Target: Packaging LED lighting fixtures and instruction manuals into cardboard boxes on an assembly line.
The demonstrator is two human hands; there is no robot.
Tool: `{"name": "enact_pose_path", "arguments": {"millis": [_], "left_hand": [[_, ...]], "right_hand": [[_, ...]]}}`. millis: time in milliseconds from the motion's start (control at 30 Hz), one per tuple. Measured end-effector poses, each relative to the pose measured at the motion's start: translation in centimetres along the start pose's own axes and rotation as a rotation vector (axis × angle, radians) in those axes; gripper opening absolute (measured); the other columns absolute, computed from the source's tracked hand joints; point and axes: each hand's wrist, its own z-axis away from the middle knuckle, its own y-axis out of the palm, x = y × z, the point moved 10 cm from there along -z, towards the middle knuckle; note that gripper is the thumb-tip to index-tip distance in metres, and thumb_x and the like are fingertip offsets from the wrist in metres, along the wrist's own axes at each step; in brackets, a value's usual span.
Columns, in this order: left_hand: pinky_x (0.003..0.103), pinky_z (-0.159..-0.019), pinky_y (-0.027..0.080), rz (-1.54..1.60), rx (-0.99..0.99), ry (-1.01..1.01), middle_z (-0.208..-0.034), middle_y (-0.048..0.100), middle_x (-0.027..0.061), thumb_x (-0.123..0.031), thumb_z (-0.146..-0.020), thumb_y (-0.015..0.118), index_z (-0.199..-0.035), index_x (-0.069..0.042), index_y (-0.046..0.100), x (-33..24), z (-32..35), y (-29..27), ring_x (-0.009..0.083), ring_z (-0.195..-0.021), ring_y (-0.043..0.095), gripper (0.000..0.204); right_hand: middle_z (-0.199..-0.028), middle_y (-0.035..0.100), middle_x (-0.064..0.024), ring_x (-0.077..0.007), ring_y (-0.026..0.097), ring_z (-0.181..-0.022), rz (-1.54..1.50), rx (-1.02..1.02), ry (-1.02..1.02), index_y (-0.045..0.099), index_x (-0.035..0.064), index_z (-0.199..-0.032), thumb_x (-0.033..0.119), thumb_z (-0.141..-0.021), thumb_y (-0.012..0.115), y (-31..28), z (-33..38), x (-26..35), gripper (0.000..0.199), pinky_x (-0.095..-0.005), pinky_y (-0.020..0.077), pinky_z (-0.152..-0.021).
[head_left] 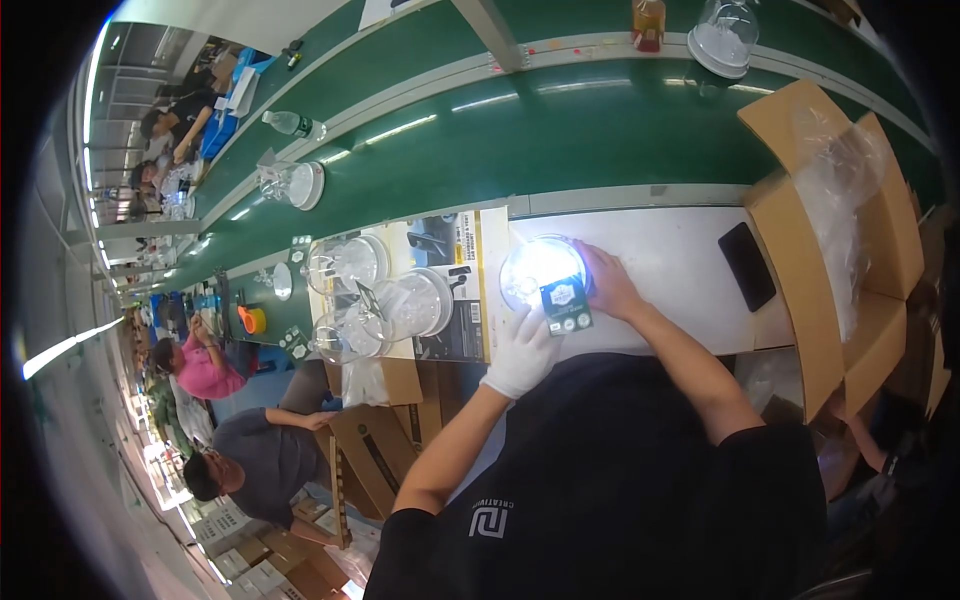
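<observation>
A brightly lit, clear dome lamp is between my hands at the table's front, its inside washed out by glare. My bare right hand curves round its right side, fingers closed against it. My left hand, in a white glove, grips its near edge, with fingertips partly lost in the glare. A dark green card tag hangs over the lamp's near right side, between the two hands. To the left, several unlit clear domes with white round bases lie on their sides.
A black phone lies on the white tabletop to the right, beside an open cardboard box with plastic bags. Beyond runs a green conveyor belt carrying another dome. At left, a person handles a cardboard box.
</observation>
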Motion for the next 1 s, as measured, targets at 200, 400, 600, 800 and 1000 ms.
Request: {"name": "enact_pose_path", "arguments": {"millis": [200, 400, 600, 800, 1000], "left_hand": [[0.049, -0.112, 0.037, -0.19, 0.278, 0.064, -0.132, 0.057, 0.0201, -0.021, -0.088, 0.059, -0.125, 0.006, 0.06, -0.3, -6.9, 5.5, 0.0372, -0.134, 0.047, 0.045], [0.051, -0.114, 0.034, -0.662, 0.382, -0.041, -0.135, 0.055, 0.0273, -0.02, -0.088, 0.056, -0.13, 0.014, 0.055, 0.6, -5.0, 15.9, 0.0421, -0.134, 0.046, 0.054], [0.047, -0.113, 0.037, -0.68, 0.54, 0.28, -0.135, 0.054, 0.0279, -0.012, -0.091, 0.053, -0.129, 0.008, 0.058, -3.0, -2.5, 13.7, 0.0426, -0.127, 0.051, 0.043], [0.047, -0.101, 0.044, 0.326, -0.182, -0.127, -0.126, 0.058, 0.0224, -0.009, -0.074, 0.078, -0.123, -0.002, 0.057, 0.9, -0.9, -3.0, 0.0383, -0.117, 0.057, 0.054], [0.044, -0.107, 0.042, 0.371, -0.367, -0.7, -0.133, 0.055, 0.0241, -0.02, -0.073, 0.083, -0.139, 0.003, 0.047, 8.8, -2.1, -0.5, 0.0391, -0.124, 0.053, 0.078]], "right_hand": [[-0.152, 0.043, -0.0132, -0.0312, 0.041, -0.14, -0.001, -0.008, -0.029, 0.027, 0.0075, -0.156, 0.025, -0.057, 0.092, -0.4, 0.7, 0.8, 0.12, -0.0432, 0.0343, -0.113], [-0.152, 0.044, -0.0137, -0.0298, 0.042, -0.14, 0.022, -0.021, -0.034, 0.027, 0.0074, -0.156, 0.02, -0.074, 0.08, -0.7, 0.3, 1.4, 0.098, -0.0421, 0.0339, -0.113], [-0.152, 0.044, -0.0134, -0.0295, 0.041, -0.14, 0.093, -0.015, -0.01, 0.027, 0.0095, -0.156, 0.021, -0.077, 0.079, 0.3, 0.4, -0.8, 0.096, -0.0427, 0.0329, -0.114], [-0.152, 0.043, -0.0121, -0.0298, 0.039, -0.141, 0.007, 0.044, 0.054, 0.026, 0.0105, -0.157, 0.029, -0.056, 0.093, -0.7, 0.3, 0.8, 0.123, -0.0435, 0.0322, -0.115], [-0.153, 0.042, -0.0118, -0.0303, 0.038, -0.142, 0.032, 0.049, 0.021, 0.025, 0.0107, -0.157, 0.03, -0.051, 0.095, 0.2, 0.3, 0.9, 0.128, -0.0433, 0.0325, -0.115]]}}
